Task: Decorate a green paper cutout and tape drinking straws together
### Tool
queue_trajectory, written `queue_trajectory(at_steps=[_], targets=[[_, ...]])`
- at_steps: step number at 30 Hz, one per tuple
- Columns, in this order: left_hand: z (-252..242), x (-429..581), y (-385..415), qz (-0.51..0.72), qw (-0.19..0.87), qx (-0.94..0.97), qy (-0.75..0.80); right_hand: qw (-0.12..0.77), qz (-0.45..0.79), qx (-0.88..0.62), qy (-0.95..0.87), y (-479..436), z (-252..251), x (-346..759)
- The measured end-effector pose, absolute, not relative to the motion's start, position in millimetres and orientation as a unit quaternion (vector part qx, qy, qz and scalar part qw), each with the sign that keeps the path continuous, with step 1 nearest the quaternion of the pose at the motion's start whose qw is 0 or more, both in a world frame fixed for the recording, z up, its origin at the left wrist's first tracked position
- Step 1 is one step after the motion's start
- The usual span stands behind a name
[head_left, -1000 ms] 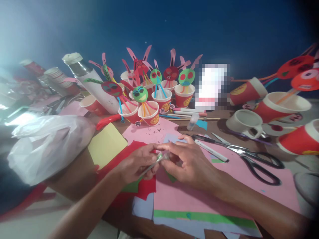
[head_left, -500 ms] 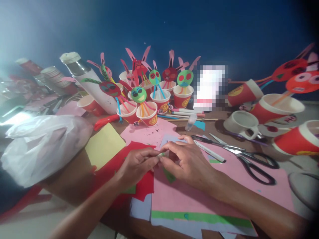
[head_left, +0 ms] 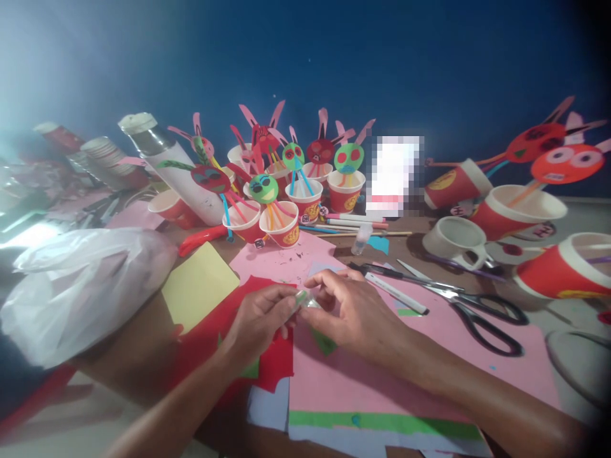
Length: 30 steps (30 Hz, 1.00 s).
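Above the paper sheets my two hands meet. My left hand pinches a small green piece between thumb and fingers; it may be paper. My right hand has its fingers curled beside it, with a small shiny, clear-looking bit at the thumb and fingertips. What that bit is I cannot make out. Under the right hand lies pink paper with a green scrap on it. Red paper lies beneath the left hand.
Large black-handled scissors and a white marker lie to the right, near a white mug. Red paper cups with decorated paper faces stand behind. At left are a yellow sheet and a white plastic bag.
The hands have drawn slightly apart at the fingertips, showing more of the green piece and a shiny bit by the right thumb. The camera view has shifted a little.
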State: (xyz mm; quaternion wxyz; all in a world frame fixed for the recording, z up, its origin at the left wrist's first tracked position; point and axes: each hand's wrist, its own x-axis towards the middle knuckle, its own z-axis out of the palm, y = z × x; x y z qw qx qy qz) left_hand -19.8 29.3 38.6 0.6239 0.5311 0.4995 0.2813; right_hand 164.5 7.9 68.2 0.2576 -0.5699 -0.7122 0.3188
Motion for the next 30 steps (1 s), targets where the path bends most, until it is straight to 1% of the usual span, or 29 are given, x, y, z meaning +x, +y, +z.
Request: queue_trajectory(at_steps=[8,18,22,30], targets=[[45.0,-14.7,27.0,0.309,0.598,0.526,0.520,0.258,0.298,-0.558,-0.730,6.8,68.1,163.9],[36.2,-18.6,26.0,0.319,0.702,0.459,0.441,0.257,0.271,-0.557,-0.742,8.8,67.2,165.7],[36.0,-19.8,26.7,0.309,0.721,0.460,0.417,0.273,0.300,-0.543,-0.735,8.4,67.6,166.5],[43.3,-17.4,31.0,0.333,0.750,0.410,0.399,0.304,0.378,-0.510,-0.710,10.4,74.2,170.0]])
